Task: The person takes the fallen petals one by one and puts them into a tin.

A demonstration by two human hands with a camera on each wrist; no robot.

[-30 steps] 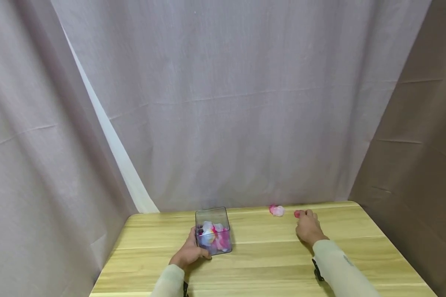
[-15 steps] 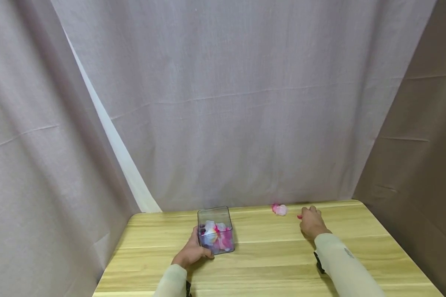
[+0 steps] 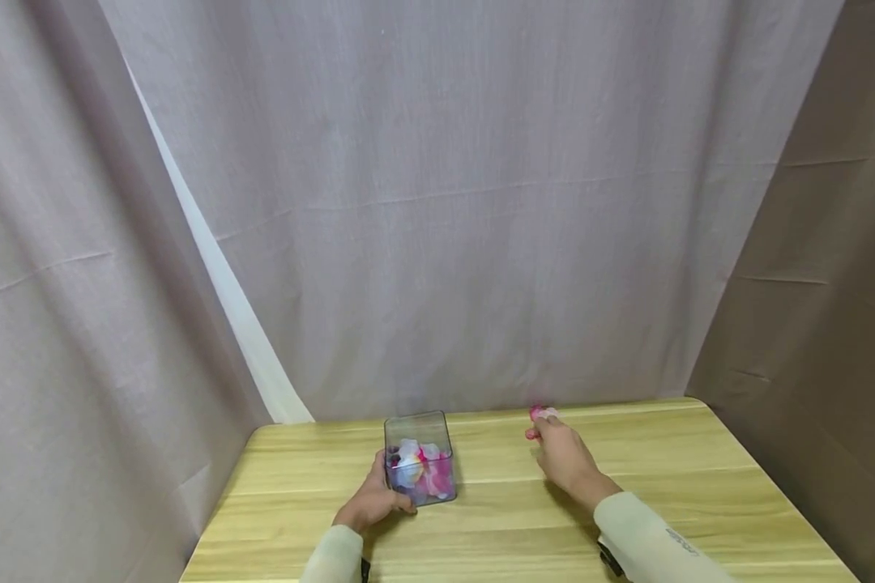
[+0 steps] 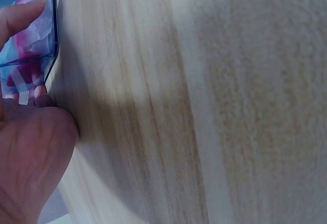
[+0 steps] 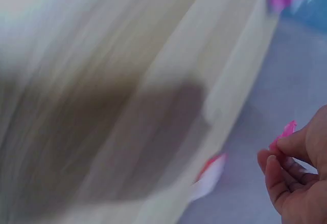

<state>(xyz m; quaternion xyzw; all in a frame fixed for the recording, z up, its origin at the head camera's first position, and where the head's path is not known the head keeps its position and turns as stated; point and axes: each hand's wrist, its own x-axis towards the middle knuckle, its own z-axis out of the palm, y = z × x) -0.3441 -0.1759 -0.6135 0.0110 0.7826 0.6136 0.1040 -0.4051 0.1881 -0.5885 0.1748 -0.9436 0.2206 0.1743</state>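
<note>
My left hand [image 3: 374, 496] grips a clear plastic box [image 3: 417, 424] at its left side and near corner, thumb along the front. Inside lie pink, white and bluish artificial petals [image 3: 430, 474]. In the left wrist view, the thumb [image 4: 23, 17] crosses the box wall. My right hand [image 3: 567, 460], well to the right of the box, pinches a pink petal [image 5: 284, 134] between thumb and fingertips. Just beyond those fingertips, a pink and white petal clump [image 3: 541, 411] lies close to the table's back edge; it looks blurred in the right wrist view.
The light wooden table [image 3: 496, 518] has rounded back corners. Grey curtains [image 3: 467, 243] hang right behind it, and a darker brown curtain [image 3: 809, 364] hangs to the right. A pale gap [image 3: 226, 283] shows between curtain panels at the left.
My right hand has moved left from the table's back right to beside the remaining petal clump, carrying the pink petal. The left hand and box stay nearly still.
</note>
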